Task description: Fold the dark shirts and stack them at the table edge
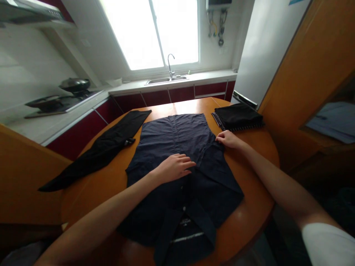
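A dark navy button shirt (172, 140) lies spread on the round wooden table (249, 214), collar toward me. My left hand (174, 167) rests flat on the shirt's middle, fingers stretched out and close together. My right hand (226, 139) is at the shirt's right edge, fingers curled on a fold of the fabric where a sleeve is turned in.
A long black garment (102, 149) lies across the table's left side. A folded black stack (238, 116) sits at the far right of the table. Behind are a counter with a sink (166, 79), a stove with pans (63, 98), and a wooden cabinet (310, 74) at right.
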A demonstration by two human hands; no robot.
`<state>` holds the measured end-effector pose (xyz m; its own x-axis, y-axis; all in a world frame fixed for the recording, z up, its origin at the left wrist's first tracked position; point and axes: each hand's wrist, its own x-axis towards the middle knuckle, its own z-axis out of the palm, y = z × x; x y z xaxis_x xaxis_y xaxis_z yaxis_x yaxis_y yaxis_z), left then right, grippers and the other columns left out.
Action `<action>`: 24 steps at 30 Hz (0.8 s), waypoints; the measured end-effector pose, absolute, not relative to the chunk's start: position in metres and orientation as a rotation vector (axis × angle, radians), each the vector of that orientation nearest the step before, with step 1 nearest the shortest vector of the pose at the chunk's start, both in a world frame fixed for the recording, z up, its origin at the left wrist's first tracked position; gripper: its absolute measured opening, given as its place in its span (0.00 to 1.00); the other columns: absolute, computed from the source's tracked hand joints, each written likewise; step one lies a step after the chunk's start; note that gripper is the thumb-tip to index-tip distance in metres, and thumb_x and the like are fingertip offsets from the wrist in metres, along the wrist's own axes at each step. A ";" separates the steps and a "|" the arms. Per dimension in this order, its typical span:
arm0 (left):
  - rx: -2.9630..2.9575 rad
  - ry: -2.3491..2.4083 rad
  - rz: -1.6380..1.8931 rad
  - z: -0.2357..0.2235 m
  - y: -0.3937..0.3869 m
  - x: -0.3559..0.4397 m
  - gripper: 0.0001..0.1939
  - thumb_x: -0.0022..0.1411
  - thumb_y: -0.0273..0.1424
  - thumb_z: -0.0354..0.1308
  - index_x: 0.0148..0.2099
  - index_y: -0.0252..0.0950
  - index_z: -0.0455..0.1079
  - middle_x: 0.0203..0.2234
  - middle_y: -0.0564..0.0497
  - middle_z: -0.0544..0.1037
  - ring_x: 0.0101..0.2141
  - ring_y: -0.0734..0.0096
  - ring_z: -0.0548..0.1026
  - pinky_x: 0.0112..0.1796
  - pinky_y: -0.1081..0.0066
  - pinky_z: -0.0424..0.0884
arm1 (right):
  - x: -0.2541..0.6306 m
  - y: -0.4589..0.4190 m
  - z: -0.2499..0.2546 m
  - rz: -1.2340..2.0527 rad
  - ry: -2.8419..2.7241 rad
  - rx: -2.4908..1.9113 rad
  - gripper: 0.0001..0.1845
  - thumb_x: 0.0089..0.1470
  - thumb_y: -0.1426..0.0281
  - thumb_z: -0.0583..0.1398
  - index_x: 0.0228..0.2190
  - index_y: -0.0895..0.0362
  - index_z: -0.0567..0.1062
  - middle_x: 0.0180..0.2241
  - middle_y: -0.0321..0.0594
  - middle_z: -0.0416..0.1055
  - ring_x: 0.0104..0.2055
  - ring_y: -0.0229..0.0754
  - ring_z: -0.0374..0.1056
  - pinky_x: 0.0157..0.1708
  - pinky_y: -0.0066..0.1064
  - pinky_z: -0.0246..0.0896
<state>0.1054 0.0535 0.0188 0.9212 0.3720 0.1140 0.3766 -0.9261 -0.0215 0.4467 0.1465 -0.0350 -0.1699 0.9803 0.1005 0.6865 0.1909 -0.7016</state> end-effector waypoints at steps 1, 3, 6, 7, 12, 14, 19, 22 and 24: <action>-3.017 -0.541 -0.142 0.017 0.055 0.114 0.14 0.71 0.35 0.56 0.56 0.41 0.71 0.41 0.49 0.78 0.41 0.64 0.76 0.43 0.67 0.69 | 0.447 0.147 -0.035 0.708 -1.919 -1.554 0.12 0.50 0.68 0.60 0.23 0.59 0.81 0.21 0.38 0.76 0.25 0.39 0.68 0.26 0.27 0.58; -2.981 -0.454 -0.109 0.016 0.057 0.126 0.09 0.71 0.32 0.55 0.51 0.40 0.73 0.38 0.49 0.78 0.40 0.64 0.75 0.40 0.66 0.67 | 0.446 0.147 -0.035 0.730 -1.894 -1.552 0.12 0.50 0.68 0.60 0.22 0.59 0.82 0.21 0.38 0.76 0.25 0.39 0.68 0.26 0.26 0.58; -2.950 -0.390 -0.092 0.017 0.059 0.133 0.07 0.71 0.30 0.53 0.43 0.39 0.73 0.35 0.49 0.76 0.38 0.64 0.73 0.38 0.65 0.66 | 0.445 0.149 -0.036 0.761 -1.859 -1.548 0.12 0.50 0.69 0.61 0.22 0.59 0.82 0.21 0.38 0.77 0.25 0.39 0.69 0.25 0.26 0.58; -2.947 -0.388 -0.095 0.018 0.058 0.133 0.08 0.72 0.30 0.53 0.41 0.39 0.73 0.34 0.48 0.76 0.38 0.64 0.73 0.39 0.65 0.66 | 0.445 0.150 -0.037 0.767 -1.852 -1.546 0.12 0.51 0.69 0.60 0.23 0.59 0.82 0.21 0.38 0.77 0.25 0.39 0.69 0.25 0.26 0.58; -3.022 -0.408 -0.108 0.019 0.056 0.125 0.07 0.71 0.31 0.54 0.39 0.39 0.73 0.32 0.51 0.76 0.37 0.66 0.74 0.40 0.67 0.66 | 0.446 0.152 -0.039 0.792 -1.848 -1.530 0.12 0.51 0.70 0.60 0.23 0.59 0.82 0.22 0.38 0.77 0.25 0.39 0.69 0.26 0.26 0.59; -3.105 -0.424 -0.133 0.021 0.058 0.125 0.08 0.70 0.34 0.56 0.38 0.39 0.74 0.31 0.51 0.76 0.36 0.68 0.75 0.40 0.68 0.67 | 0.447 0.152 -0.038 0.809 -1.855 -1.519 0.12 0.51 0.69 0.60 0.23 0.59 0.82 0.22 0.38 0.77 0.25 0.39 0.69 0.26 0.26 0.59; -3.153 -0.678 -0.436 0.025 0.081 0.146 0.12 0.73 0.34 0.51 0.43 0.40 0.77 0.34 0.49 0.78 0.39 0.68 0.76 0.43 0.70 0.69 | 0.451 0.149 -0.031 0.875 -1.877 -1.481 0.11 0.51 0.67 0.62 0.23 0.59 0.81 0.23 0.39 0.77 0.26 0.39 0.69 0.28 0.27 0.60; -3.145 -0.742 -0.559 0.018 0.102 0.169 0.12 0.71 0.31 0.52 0.48 0.41 0.78 0.42 0.47 0.79 0.45 0.65 0.76 0.47 0.68 0.70 | 0.457 0.143 -0.024 0.933 -1.971 -1.396 0.15 0.51 0.61 0.63 0.25 0.60 0.81 0.24 0.38 0.76 0.27 0.39 0.67 0.28 0.27 0.59; -3.155 -0.687 -0.518 0.008 0.112 0.180 0.13 0.71 0.31 0.53 0.52 0.41 0.77 0.49 0.47 0.78 0.49 0.63 0.74 0.52 0.65 0.69 | 0.460 0.139 -0.018 0.971 -2.062 -1.321 0.18 0.51 0.56 0.64 0.28 0.60 0.82 0.26 0.37 0.76 0.28 0.38 0.66 0.28 0.27 0.58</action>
